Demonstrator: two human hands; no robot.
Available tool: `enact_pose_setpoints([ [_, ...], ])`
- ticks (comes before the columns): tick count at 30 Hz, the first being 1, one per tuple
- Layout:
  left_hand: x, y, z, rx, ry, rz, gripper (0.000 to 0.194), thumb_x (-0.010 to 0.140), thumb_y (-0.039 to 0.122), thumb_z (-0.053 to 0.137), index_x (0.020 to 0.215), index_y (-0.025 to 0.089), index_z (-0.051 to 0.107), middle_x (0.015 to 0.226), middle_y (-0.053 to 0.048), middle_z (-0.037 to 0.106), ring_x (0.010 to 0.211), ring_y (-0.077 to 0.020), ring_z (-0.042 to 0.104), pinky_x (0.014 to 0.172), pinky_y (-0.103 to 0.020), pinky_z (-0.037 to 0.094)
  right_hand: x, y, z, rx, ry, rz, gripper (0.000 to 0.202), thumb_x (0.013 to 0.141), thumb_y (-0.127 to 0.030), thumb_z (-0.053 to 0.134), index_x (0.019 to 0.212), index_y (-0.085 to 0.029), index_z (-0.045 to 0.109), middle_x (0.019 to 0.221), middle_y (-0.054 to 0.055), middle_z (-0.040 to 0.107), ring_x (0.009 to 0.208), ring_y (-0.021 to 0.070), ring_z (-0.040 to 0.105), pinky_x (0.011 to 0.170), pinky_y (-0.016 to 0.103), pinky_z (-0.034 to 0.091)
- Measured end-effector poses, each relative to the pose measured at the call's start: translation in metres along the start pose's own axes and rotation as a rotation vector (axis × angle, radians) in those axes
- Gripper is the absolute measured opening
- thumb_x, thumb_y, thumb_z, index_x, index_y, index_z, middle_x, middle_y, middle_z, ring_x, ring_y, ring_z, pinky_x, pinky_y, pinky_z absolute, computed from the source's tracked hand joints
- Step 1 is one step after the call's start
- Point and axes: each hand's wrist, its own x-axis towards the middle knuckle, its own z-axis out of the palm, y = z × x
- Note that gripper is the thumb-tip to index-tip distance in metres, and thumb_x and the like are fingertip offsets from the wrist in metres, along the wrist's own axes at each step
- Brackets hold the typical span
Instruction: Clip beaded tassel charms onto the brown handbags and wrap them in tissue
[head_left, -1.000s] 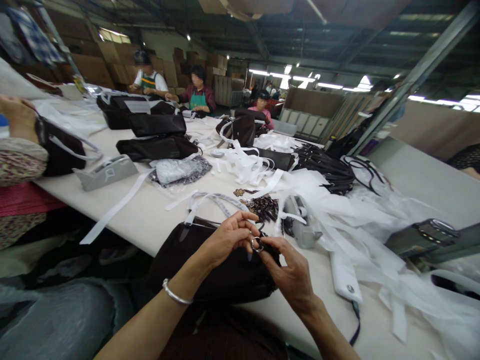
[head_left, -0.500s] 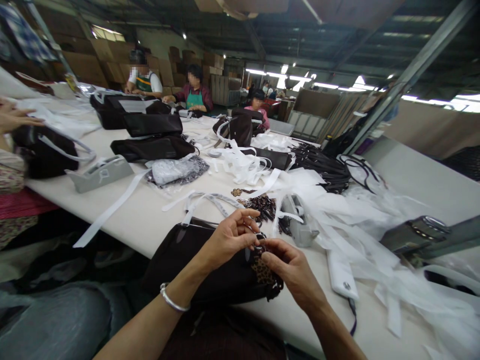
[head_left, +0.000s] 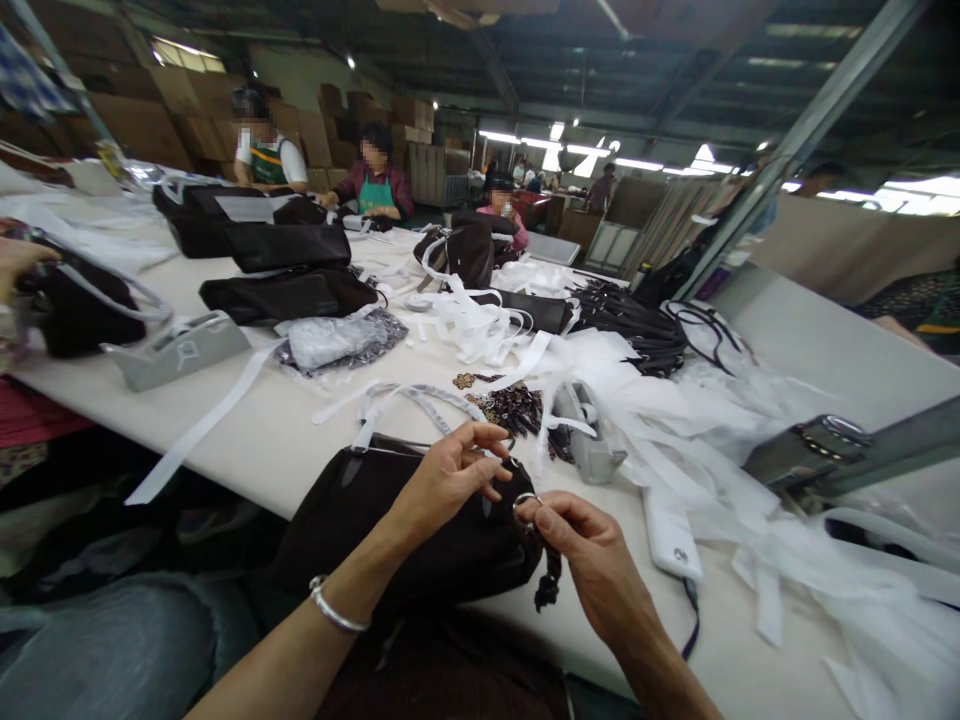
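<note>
A black handbag (head_left: 420,520) lies at the table's front edge, its wrapped handle (head_left: 420,395) standing up behind it. My left hand (head_left: 454,475) is over the bag's top right end, fingers apart and curved, with a small ring or loop by the fingertips. Beside the bag's right end, my right hand (head_left: 581,530) pinches a bag charm by its metal ring (head_left: 526,505). The charm's dark tassel (head_left: 549,582) hangs under those fingers; the rest of it is largely hidden. Behind the bag lies a pile of dark and leopard-print charms (head_left: 510,405).
A grey tape dispenser (head_left: 592,440) and a white device with a cable (head_left: 673,535) are at right, amid white strips (head_left: 720,480). More black bags (head_left: 289,290) lie at back left, near another grey dispenser (head_left: 180,350). A co-worker's hand (head_left: 22,262) is at far left.
My right hand has drawn the charm away from my left fingers, rightward and down. The ring now shows clear of the bag's top. My left fingers have spread. The view has shifted slightly.
</note>
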Motion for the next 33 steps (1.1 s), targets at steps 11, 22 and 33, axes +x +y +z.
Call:
enact_pose_setpoints([
  [11,0.057,-0.084,-0.019,0.706,0.009,-0.300,0.011,0.077,0.024,0.060,0.067,0.018,0.061,0.068,-0.006,0.065,0.075,-0.0225,0.063,0.070,-0.030,0.044,-0.005,0.013,-0.001,0.490,-0.106,0.258,0.029,0.079,-0.043,0.072,0.076,-0.017,0.059,0.073,0.004,0.070,0.066,0.0193,0.069,0.068,0.035,0.055],
  [22,0.072,-0.115,-0.014,0.288,0.096,-0.411,0.029,0.065,0.035,0.073,0.060,0.016,0.051,0.050,0.005,0.049,0.048,-0.0097,0.050,0.049,-0.022,0.043,0.079,0.071,0.019,0.069,0.242,0.158,0.034,0.072,-0.048,0.069,0.069,-0.017,0.055,0.058,-0.002,0.060,0.047,0.0117,0.055,0.045,0.022,0.044],
  [33,0.054,-0.127,-0.026,-0.186,0.108,-0.346,0.039,0.058,0.038,0.082,0.075,0.012,0.058,0.072,0.000,0.060,0.061,-0.0097,0.059,0.067,-0.027,0.055,0.110,0.106,0.016,-0.260,0.409,0.091,0.031,0.069,-0.042,0.064,0.054,-0.018,0.053,0.049,-0.005,0.050,0.050,0.0109,0.044,0.050,0.023,0.034],
])
